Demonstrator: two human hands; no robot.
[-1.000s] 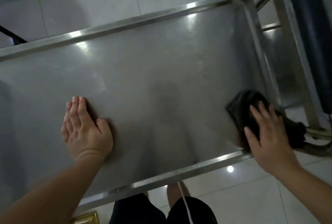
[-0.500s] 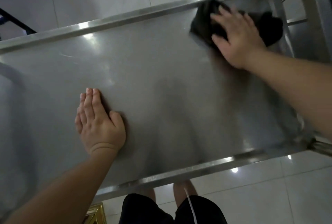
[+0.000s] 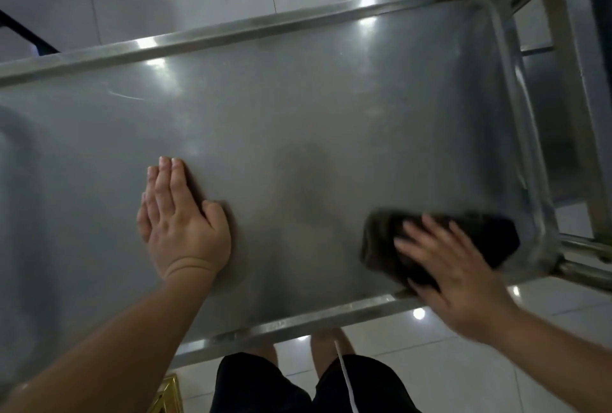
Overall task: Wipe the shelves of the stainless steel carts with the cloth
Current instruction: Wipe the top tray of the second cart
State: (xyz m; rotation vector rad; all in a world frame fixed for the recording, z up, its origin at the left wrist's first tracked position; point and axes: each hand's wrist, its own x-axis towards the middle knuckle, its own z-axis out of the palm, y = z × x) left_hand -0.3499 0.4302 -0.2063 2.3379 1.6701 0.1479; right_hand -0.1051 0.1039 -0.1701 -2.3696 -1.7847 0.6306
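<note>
Fingers of our right hand (image 3: pixel 453 267) press flat on soft, limp dark cloth (image 3: pixel 437 240); left hand (image 3: pixel 182 227) lies open on steel shelf (image 3: pixel 298 134).

Both forearms (image 3: pixel 99 339) are bare (no sleeves in view); black shorts (image 3: pixel 298 386) cover the thighs, a thin white cord (image 3: pixel 346 379) hanging over them.
</note>
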